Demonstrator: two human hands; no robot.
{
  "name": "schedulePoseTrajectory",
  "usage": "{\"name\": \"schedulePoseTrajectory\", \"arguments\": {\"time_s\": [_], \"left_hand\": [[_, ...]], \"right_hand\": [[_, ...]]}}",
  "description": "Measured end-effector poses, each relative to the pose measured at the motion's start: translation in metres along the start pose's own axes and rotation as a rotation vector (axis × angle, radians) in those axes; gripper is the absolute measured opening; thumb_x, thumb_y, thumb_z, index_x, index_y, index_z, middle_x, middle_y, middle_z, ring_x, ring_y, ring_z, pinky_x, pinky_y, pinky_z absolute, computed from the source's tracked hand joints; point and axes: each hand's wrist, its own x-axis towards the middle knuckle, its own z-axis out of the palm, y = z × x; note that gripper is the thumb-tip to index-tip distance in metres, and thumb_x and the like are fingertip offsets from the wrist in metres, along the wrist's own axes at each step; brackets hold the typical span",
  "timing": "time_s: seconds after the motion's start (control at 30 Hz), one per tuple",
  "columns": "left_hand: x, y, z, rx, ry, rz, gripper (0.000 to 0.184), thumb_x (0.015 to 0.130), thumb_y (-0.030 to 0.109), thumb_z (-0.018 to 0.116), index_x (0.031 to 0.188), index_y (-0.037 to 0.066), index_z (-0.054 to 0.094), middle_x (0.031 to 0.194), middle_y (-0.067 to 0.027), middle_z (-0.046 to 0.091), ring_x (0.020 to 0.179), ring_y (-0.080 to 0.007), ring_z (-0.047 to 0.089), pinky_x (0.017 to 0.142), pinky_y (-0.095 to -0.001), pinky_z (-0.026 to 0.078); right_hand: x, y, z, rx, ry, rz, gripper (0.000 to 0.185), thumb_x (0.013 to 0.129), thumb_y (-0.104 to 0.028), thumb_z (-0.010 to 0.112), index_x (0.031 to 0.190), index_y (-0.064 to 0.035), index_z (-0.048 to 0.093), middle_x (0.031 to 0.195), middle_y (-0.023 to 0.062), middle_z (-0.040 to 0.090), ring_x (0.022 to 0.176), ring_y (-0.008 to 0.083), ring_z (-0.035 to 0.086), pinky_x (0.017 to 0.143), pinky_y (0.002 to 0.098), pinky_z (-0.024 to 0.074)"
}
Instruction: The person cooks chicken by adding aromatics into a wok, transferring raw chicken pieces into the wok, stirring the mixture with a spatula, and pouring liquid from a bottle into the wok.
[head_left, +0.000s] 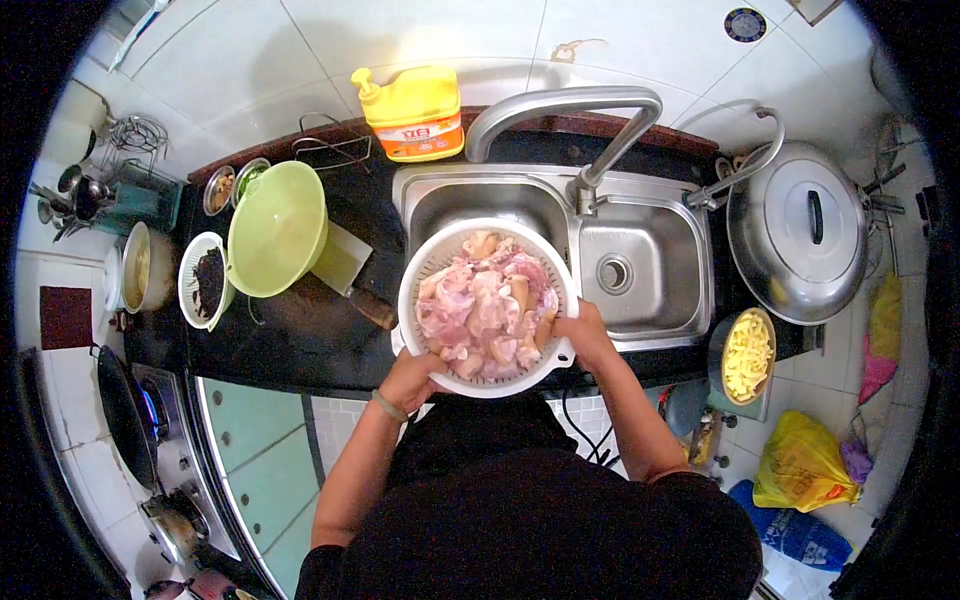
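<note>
Between my two hands is a white colander (408, 318), held up over the front edge of the sink. Raw chicken pieces (490, 300) fill it, pink with pale skin. My left hand (411, 382) grips the rim at the lower left, a band round its wrist. At the lower right my right hand (587, 332) is closed on the rim beside a handle hole. The colander hides part of the left basin of the steel sink (650, 335). Left of it, a cleaver (345, 262) lies on the dark counter, its blade partly behind a green bowl (278, 230).
A faucet (590, 95) arches over the sink. Behind stands a yellow detergent jug (415, 115). To the right are a large lidded pot (797, 235) and a bowl of cut yellow pieces (748, 355). At left, a blue flame burns under a wok (125, 420).
</note>
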Motion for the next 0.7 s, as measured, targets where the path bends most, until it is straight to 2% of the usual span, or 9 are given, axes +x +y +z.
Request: {"name": "schedulePoseTrajectory", "arguments": {"time_s": [0.07, 0.13, 0.23, 0.33, 0.43, 0.6, 0.7], "left_hand": [[-0.001, 0.0, 0.001, 0.025, 0.002, -0.008, 0.065, 0.065, -0.008, 0.045, 0.127, 0.001, 0.027, 0.119, -0.0155, 0.045, 0.099, -0.0309, 0.055, 0.069, -0.0457, 0.055], [0.0, -0.002, -0.002, 0.023, 0.002, 0.001, 0.064, 0.066, -0.007, 0.045, 0.127, 0.0, 0.028, 0.118, -0.0156, 0.046, 0.098, -0.0309, 0.056, 0.068, -0.0454, 0.055], [-0.005, 0.001, 0.0, 0.01, 0.016, 0.005, 0.062, 0.066, -0.006, 0.046, 0.126, 0.0, 0.029, 0.116, -0.0158, 0.047, 0.096, -0.0306, 0.057, 0.067, -0.0445, 0.056], [-0.003, -0.003, -0.005, 0.005, 0.022, 0.006, 0.06, 0.066, -0.005, 0.049, 0.124, -0.001, 0.032, 0.115, -0.0172, 0.049, 0.094, -0.0317, 0.058, 0.068, -0.0454, 0.055], [-0.001, -0.005, -0.006, 0.033, 0.034, -0.002, 0.061, 0.065, -0.005, 0.05, 0.124, -0.001, 0.033, 0.114, -0.0181, 0.05, 0.095, -0.033, 0.058, 0.071, -0.0478, 0.054], [0.001, -0.008, -0.007, 0.042, 0.007, -0.024, 0.061, 0.066, -0.002, 0.048, 0.125, 0.0, 0.032, 0.114, -0.0173, 0.051, 0.096, -0.0333, 0.057, 0.072, -0.0493, 0.053], [0.0, -0.006, -0.002, 0.031, 0.003, 0.027, 0.058, 0.068, 0.001, 0.048, 0.124, -0.001, 0.032, 0.11, -0.018, 0.053, 0.092, -0.0333, 0.059, 0.068, -0.0481, 0.054]], "right_hand": [[-0.001, 0.001, -0.002, -0.028, -0.001, 0.028, 0.04, 0.058, 0.0, 0.052, 0.097, 0.0049, 0.056, 0.082, 0.0114, 0.061, 0.07, 0.0212, 0.061, 0.063, 0.0312, 0.0489], [0.0, 0.003, -0.001, -0.049, 0.02, 0.0, 0.036, 0.061, -0.006, 0.054, 0.095, 0.0019, 0.06, 0.076, 0.0088, 0.062, 0.063, 0.0194, 0.059, 0.058, 0.0303, 0.0476], [0.002, 0.004, 0.003, -0.102, 0.052, 0.023, 0.036, 0.061, -0.007, 0.056, 0.095, 0.0021, 0.06, 0.077, 0.0093, 0.062, 0.064, 0.0193, 0.059, 0.059, 0.0305, 0.0478], [-0.001, -0.003, 0.005, -0.042, 0.016, 0.068, 0.038, 0.058, 0.0, 0.053, 0.096, 0.0047, 0.057, 0.081, 0.0112, 0.061, 0.067, 0.0205, 0.06, 0.06, 0.0302, 0.0489], [0.001, 0.007, 0.001, -0.04, 0.0, 0.028, 0.036, 0.062, -0.007, 0.058, 0.096, 0.0031, 0.059, 0.079, 0.0104, 0.063, 0.065, 0.0192, 0.059, 0.059, 0.0301, 0.0481], [0.002, 0.014, 0.0, -0.036, 0.016, 0.065, 0.037, 0.06, -0.004, 0.056, 0.096, 0.0027, 0.059, 0.081, 0.0105, 0.063, 0.066, 0.0192, 0.06, 0.059, 0.0293, 0.0487], [0.005, 0.016, -0.002, -0.005, -0.004, 0.093, 0.037, 0.06, -0.004, 0.056, 0.096, 0.0029, 0.059, 0.081, 0.0107, 0.063, 0.066, 0.0196, 0.061, 0.059, 0.0297, 0.0493]]}}
